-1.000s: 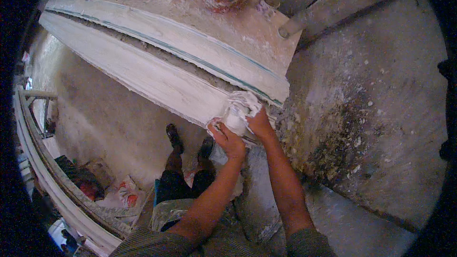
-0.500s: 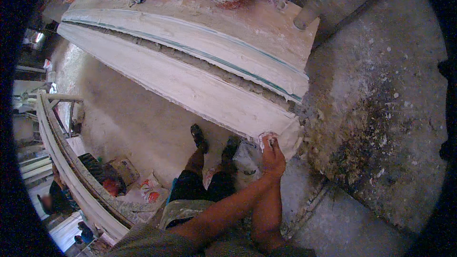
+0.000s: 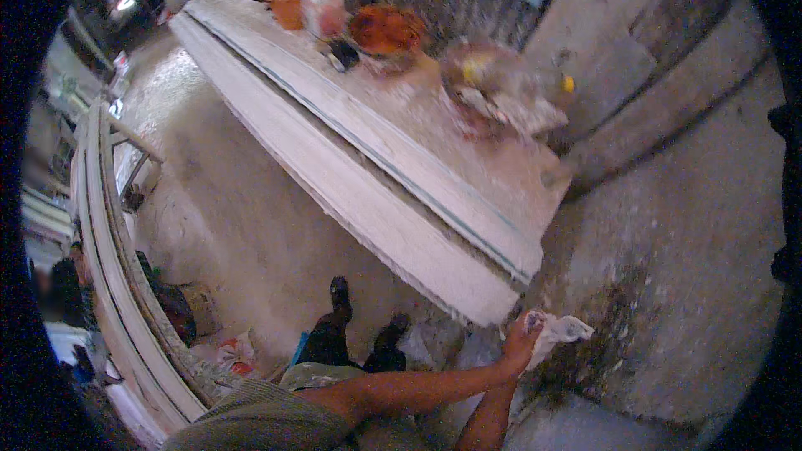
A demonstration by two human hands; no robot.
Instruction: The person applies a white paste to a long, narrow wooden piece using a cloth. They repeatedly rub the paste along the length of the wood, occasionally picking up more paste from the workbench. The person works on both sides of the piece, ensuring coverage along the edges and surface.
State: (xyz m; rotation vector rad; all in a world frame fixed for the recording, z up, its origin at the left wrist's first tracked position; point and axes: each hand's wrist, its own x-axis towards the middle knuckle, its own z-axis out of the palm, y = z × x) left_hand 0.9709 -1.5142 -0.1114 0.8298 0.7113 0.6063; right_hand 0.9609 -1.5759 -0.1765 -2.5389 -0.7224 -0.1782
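Note:
My left hand (image 3: 522,344) is closed on a limp, white, cloth-like piece (image 3: 561,332), which sticks out to the right of the fingers. My right forearm (image 3: 489,422) comes up from below and meets the left wrist; the right hand is mostly hidden behind the left, its fingers not visible. Both hands are just past the near right end of a long white-coated strip (image 3: 368,215). Beside it lies a second long white strip (image 3: 418,186) with a greenish edge line, a dark gap running between the two.
On the bench (image 3: 493,163) behind the strips stand an orange basin (image 3: 386,29), an orange bucket (image 3: 288,10) and a whitish-smeared tub. A curved stack of long strips (image 3: 109,242) is at left. Stained concrete (image 3: 635,301) lies right of the bench. A person's dark clothing (image 3: 65,292) shows far left.
The view has swung, showing more of the bench's back. My hands have moved from the near strip's end to beyond it, and the white piece now trails out from them.

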